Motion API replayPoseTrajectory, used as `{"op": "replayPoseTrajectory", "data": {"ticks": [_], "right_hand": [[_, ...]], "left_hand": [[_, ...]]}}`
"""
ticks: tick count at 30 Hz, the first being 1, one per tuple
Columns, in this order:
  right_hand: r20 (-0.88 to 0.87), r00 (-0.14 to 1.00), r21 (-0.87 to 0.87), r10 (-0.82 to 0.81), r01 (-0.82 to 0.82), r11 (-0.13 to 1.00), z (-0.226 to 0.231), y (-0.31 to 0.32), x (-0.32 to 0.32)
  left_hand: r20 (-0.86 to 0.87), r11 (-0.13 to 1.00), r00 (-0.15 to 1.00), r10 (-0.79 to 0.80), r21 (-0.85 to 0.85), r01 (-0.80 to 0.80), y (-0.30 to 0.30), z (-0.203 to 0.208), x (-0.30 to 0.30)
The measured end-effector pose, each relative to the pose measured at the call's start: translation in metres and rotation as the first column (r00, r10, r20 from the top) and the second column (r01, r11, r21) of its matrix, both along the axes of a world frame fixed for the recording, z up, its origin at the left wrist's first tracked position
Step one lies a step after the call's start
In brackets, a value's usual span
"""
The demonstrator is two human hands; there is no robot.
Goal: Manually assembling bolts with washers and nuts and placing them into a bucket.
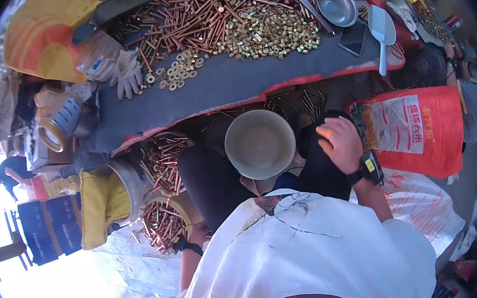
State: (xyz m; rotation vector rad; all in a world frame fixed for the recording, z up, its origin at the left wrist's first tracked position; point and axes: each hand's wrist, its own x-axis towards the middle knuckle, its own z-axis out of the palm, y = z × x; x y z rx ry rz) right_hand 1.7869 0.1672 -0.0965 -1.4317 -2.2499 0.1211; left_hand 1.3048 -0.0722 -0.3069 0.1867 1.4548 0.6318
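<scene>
My right hand is over my right knee, to the right of an upright round pale bucket between my legs. Its fingers are loosely bent and apart, with orange covers on two of them and nothing visible in the grasp. Low on my left, my left hand is beside a yellowish bucket filled with copper-coloured bolts; its fingers are hidden. Just beyond that, another container holds more long bolts. The pale bucket's inside shows only its bare bottom.
Ahead, a grey-covered table bears heaped bolts, small metal sleeves, washers, a glove, a metal bowl, a phone and a scoop. A red sack lies right; a tipped white bucket, left.
</scene>
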Motion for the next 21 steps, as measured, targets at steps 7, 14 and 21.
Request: {"op": "replayPoseTrajectory", "data": {"ticks": [7, 14, 21], "right_hand": [[-0.112, 0.991, 0.104, -0.066, 0.078, 0.992, 0.016, 0.057, 0.020], [-0.269, 0.960, 0.081, 0.075, -0.054, 0.995, 0.001, 0.145, -0.022], [-0.443, 0.883, -0.229, 0.153, -0.277, 0.933, -0.034, 0.178, -0.021]], "left_hand": [[-0.243, 0.987, 0.957, 0.159, 0.007, -0.162, -0.033, 0.005, 0.006], [-0.304, 0.950, 0.943, 0.135, -0.231, -0.210, -0.018, 0.032, 0.022], [-0.618, 0.848, 0.694, -0.370, -0.530, -0.019, -0.090, 0.097, 0.040]]}}
